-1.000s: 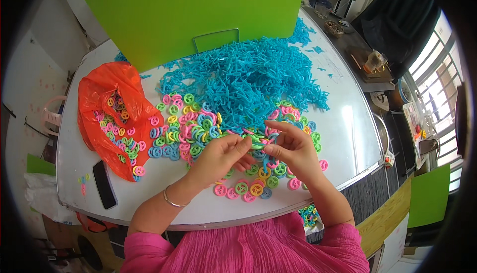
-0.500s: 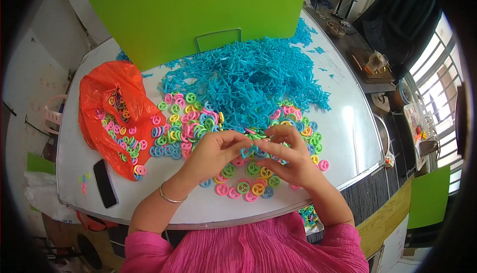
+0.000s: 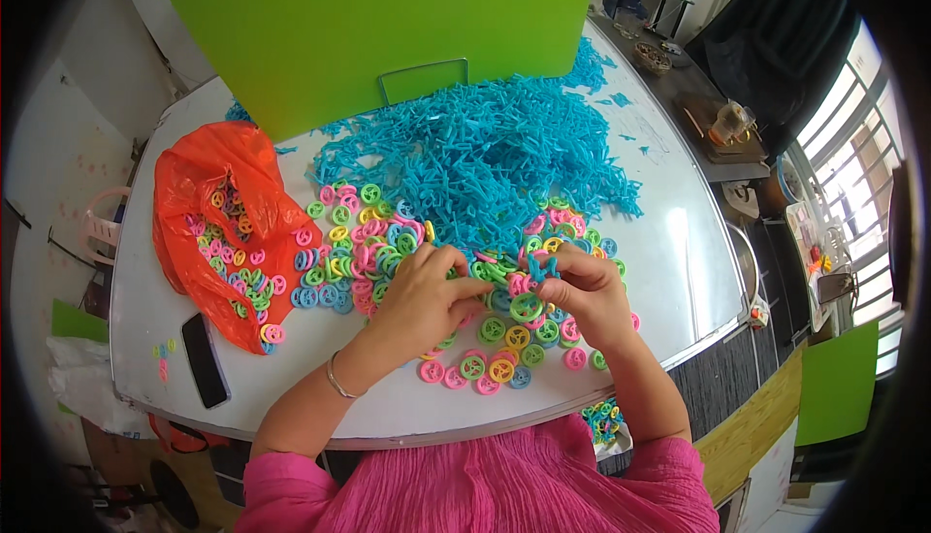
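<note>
My right hand [image 3: 593, 298] pinches a small blue plastic piece [image 3: 541, 267] between thumb and fingers, above the heap of little wheels. Just below that piece sits a bright green wheel [image 3: 527, 307]; whether it is joined to the piece I cannot tell. My left hand [image 3: 422, 292] lies over the left part of the wheels, thumb and forefinger apart, with nothing visible between them. Pink, green, yellow and blue wheels [image 3: 473, 367] spread around both hands. Behind them rises a big pile of blue plastic pieces [image 3: 495, 150].
A red plastic bag [image 3: 208, 242] of wheels lies at the left, with a dark phone [image 3: 206, 360] nearer the edge. A tall green panel [image 3: 369, 19] with a wire handle [image 3: 424, 77] stands at the back of the white table [image 3: 669, 271]. More coloured parts [image 3: 602, 421] show below the front edge.
My hands have come apart. The right moved a little right with the blue piece; the left dropped back to the wheels on its side.
</note>
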`<state>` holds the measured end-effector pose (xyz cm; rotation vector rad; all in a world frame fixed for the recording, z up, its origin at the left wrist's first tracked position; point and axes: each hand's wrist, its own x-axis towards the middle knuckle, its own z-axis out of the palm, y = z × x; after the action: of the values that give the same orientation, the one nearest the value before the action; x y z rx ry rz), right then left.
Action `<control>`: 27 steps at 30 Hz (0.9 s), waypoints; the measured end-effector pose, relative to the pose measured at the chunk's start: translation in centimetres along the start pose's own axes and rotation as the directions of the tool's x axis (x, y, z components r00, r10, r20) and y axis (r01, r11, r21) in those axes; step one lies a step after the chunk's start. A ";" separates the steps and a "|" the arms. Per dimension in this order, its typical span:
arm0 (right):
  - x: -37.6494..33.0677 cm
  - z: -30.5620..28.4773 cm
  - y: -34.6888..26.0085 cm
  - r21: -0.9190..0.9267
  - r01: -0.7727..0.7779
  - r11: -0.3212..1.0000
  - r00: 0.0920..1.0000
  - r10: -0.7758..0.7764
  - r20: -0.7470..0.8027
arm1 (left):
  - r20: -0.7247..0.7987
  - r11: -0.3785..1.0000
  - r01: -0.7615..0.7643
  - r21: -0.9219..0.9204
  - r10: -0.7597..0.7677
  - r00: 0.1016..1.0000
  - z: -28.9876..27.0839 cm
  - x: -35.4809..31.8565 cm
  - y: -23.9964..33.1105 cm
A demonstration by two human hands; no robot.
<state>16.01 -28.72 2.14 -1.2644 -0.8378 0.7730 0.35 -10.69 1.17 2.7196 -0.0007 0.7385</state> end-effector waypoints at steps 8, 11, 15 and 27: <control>-0.1 1.8 1.6 -0.131 -0.056 0.990 0.989 0.036 -0.145 | 0.249 0.313 0.480 -0.820 -0.559 0.790 -0.6 0.6 0.6; -0.3 2.7 1.4 -0.312 0.034 0.949 0.991 -0.074 -0.116 | 0.238 0.256 0.473 -0.843 -0.610 0.755 -0.7 0.8 1.5; -0.4 2.6 2.0 -0.364 0.056 0.930 0.989 -0.102 -0.109 | 0.181 0.307 0.417 -0.855 -0.578 0.796 -0.1 0.2 2.0; -0.6 2.9 1.0 -0.670 0.253 0.698 0.949 -0.314 0.030 | 0.072 0.561 0.451 -0.694 -0.569 0.819 0.7 -0.4 2.5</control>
<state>13.19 -27.70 1.36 -1.7277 -1.2708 0.1384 0.12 -13.31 1.21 1.7809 0.4549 0.6045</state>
